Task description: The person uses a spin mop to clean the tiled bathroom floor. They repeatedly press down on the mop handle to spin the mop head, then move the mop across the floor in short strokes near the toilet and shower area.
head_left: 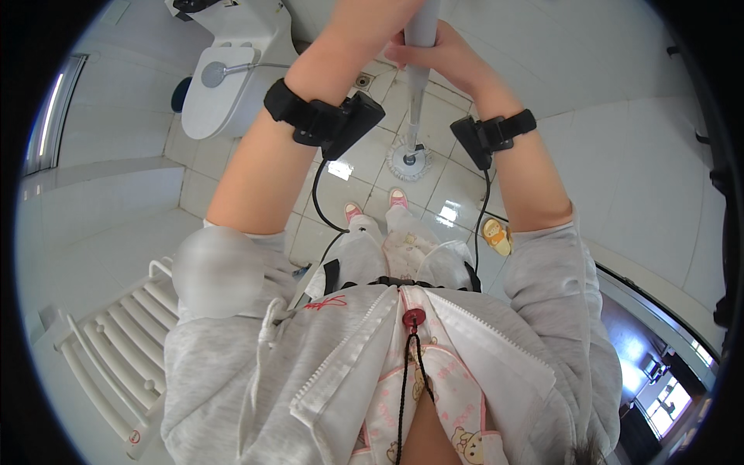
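Note:
A mop stands before me, its pale grey handle (415, 97) running from the top edge down to a round white mop head (408, 162) on the tiled floor. My right hand (448, 59) is closed around the upper, thicker part of the handle. Higher up, my left hand (380, 11) reaches the handle from the left. The top edge of the picture cuts it off and its fingers do not show. Black straps with dark devices and cables sit on both forearms.
A white toilet (221, 97) stands at the far left with a shower head (214, 74) on its lid. A white slatted rack (116, 353) is at the near left. A yellow slipper (496, 237) lies right of my feet. A floor drain (363, 80) is beyond the mop.

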`<state>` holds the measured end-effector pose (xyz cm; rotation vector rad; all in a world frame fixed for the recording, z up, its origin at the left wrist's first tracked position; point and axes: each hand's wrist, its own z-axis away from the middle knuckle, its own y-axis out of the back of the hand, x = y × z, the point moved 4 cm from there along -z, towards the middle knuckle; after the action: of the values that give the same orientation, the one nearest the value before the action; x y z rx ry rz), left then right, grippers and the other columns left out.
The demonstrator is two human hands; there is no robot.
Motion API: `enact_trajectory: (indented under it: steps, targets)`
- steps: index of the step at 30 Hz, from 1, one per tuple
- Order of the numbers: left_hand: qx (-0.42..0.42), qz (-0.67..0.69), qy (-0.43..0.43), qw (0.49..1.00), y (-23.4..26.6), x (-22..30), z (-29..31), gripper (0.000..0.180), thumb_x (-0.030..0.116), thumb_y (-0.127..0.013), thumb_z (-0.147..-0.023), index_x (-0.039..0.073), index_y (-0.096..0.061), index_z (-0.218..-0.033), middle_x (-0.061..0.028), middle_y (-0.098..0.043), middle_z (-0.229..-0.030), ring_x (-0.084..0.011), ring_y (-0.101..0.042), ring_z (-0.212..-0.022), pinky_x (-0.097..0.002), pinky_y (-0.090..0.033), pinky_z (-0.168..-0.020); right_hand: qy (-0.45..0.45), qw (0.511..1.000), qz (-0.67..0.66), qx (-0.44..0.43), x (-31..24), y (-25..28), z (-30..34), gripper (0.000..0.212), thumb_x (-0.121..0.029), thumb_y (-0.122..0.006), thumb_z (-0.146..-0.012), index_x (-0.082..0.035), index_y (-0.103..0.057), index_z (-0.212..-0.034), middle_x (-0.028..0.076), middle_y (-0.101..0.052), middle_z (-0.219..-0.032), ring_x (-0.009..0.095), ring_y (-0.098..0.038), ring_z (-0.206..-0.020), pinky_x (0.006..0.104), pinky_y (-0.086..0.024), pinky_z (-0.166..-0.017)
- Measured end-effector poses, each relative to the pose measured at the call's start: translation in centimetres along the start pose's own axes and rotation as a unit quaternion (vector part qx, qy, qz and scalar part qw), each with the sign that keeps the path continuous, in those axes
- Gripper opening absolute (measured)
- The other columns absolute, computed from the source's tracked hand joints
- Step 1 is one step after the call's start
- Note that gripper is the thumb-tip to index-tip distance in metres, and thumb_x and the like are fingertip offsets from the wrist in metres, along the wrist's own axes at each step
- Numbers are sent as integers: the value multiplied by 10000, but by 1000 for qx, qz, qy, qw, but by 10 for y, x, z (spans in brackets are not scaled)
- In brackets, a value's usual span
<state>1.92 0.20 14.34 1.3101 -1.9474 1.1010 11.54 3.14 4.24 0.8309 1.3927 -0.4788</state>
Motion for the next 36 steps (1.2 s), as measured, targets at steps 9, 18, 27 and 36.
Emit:
enact_trajectory:
  steps: [9,18,27,36]
  targets:
    - [-37,-32,74,996,11,-23,6,118,87,-626,-789,31,-558,-867,-12,-549,-750,-81,-526,-667,-226,-437,-595,-24,998,21,55,13,-8,1,267,-247,-722,-706,-75,-606,-874,18,-612,-839,116,-559,-802,278,-420,-737]
    - [-14,-78,140,987,24,-44,13,121,129,-643,-774,37,-567,-790,1,-550,-692,-76,-516,-633,-222,-418,-569,-38,994,4,98,31,-8,0,327,-277,-750,-688,-75,-593,-892,10,-607,-826,110,-555,-799,276,-428,-723]
    - [3,-75,186,980,30,-62,20,139,131,-663,-755,39,-575,-809,4,-544,-700,-75,-506,-638,-227,-415,-569,-69,992,55,93,47,-8,0,280,-259,-719,-717,-79,-563,-863,-1,-597,-807,109,-558,-789,264,-432,-730]
    - [-9,-84,170,982,36,-66,24,160,145,-679,-744,40,-577,-807,5,-551,-699,-75,-512,-635,-227,-419,-571,-37,995,53,81,47,-11,2,325,-245,-714,-718,-60,-565,-940,22,-604,-869,130,-565,-831,280,-441,-755]
